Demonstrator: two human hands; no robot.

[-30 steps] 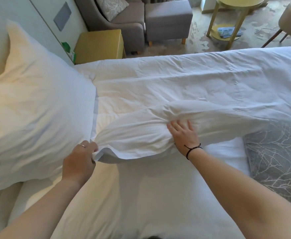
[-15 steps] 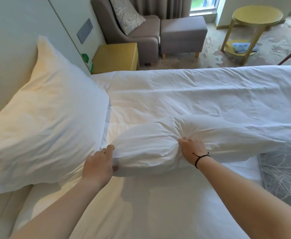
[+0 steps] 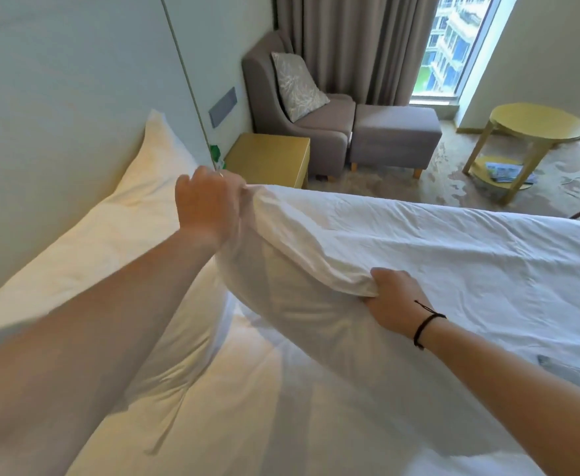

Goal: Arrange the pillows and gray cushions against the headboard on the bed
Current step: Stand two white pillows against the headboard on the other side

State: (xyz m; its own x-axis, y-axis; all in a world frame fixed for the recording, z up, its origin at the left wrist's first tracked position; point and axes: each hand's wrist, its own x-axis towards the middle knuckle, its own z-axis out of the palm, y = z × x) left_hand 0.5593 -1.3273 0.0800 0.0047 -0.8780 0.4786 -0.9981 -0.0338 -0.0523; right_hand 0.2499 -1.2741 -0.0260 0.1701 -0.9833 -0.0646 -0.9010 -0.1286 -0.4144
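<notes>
Since the earlier frame, the second pillow [image 3: 302,280] is up off the bed [image 3: 487,269], tilted, far end high. Left hand [image 3: 206,204] grip closed, pinching the pillow's upper far corner. Right hand [image 3: 396,300] grip closed on the fabric edge lower down, near me. First pillow [image 3: 117,235] leans on the headboard [image 3: 58,115], just left of the lifted one. Gray armchair [image 3: 295,108] with patterned cushion [image 3: 297,82] stands beyond the bed.

A hotel bedroom: white-linen bed [image 3: 453,269], padded headboard [image 3: 58,115], gray armchair [image 3: 292,111], ottoman [image 3: 396,135], curtained window [image 3: 460,46].
</notes>
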